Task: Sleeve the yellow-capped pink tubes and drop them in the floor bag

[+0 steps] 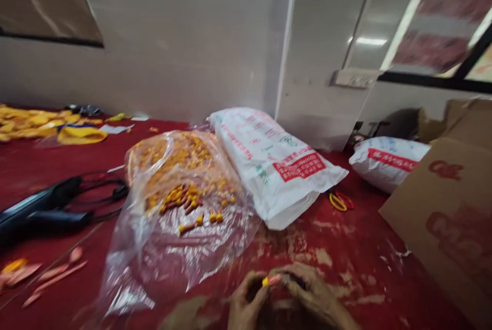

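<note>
At the lower middle of the head view, my left hand [246,302] is closed, its thumb and finger pinching a small red piece with a yellow end [271,281]. Close against its other end is my right hand [313,294], also closed, around a small dark object [296,280] whose kind I cannot make out. Beyond my hands lies an open clear plastic bag [161,248]. Many similar yellow-and-red pieces [188,199] fill it, and a few lie loose near its mouth.
A white printed sack [265,156] leans beside the bag, with yellow and red loops [338,202] by it. At right stand a cardboard box [442,207] and another sack [388,161]. A black corded tool [49,209] and yellow pieces [34,122] lie left on the red tabletop [126,125].
</note>
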`<state>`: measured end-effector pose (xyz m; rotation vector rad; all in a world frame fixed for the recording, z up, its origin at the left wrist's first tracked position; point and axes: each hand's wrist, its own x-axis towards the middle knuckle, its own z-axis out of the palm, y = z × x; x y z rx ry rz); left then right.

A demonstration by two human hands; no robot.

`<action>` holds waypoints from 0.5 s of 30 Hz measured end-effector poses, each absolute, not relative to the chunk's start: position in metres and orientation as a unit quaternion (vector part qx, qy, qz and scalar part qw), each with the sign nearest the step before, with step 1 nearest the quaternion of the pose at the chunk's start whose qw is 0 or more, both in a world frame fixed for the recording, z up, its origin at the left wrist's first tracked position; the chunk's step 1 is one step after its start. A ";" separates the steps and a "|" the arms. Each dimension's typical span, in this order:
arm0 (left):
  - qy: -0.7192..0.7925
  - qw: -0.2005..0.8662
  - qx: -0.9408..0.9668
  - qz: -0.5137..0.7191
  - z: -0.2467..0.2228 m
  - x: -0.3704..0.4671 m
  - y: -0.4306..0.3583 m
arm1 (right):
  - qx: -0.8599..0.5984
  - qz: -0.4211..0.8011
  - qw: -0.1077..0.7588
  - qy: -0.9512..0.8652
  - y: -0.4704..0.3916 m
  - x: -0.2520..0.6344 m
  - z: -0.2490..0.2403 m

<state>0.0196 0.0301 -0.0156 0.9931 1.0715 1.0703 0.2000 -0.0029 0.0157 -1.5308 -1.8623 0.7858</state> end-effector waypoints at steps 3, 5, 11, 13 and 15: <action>0.417 0.637 0.467 0.449 -0.016 0.017 0.018 | -0.546 0.302 0.313 -0.717 -0.010 0.191 0.007; 0.428 0.617 0.481 0.452 -0.013 0.016 0.015 | -0.555 0.259 0.327 -0.720 -0.012 0.185 -0.003; 0.468 0.523 0.515 0.491 -0.037 0.020 0.004 | -0.540 0.167 0.372 -0.736 -0.017 0.167 -0.048; 0.479 0.504 0.511 0.505 -0.043 0.022 0.002 | -0.549 0.191 0.382 -0.719 -0.018 0.162 -0.056; 0.476 0.512 0.530 0.481 -0.038 0.022 0.001 | -0.578 0.239 0.382 -0.681 -0.019 0.159 -0.052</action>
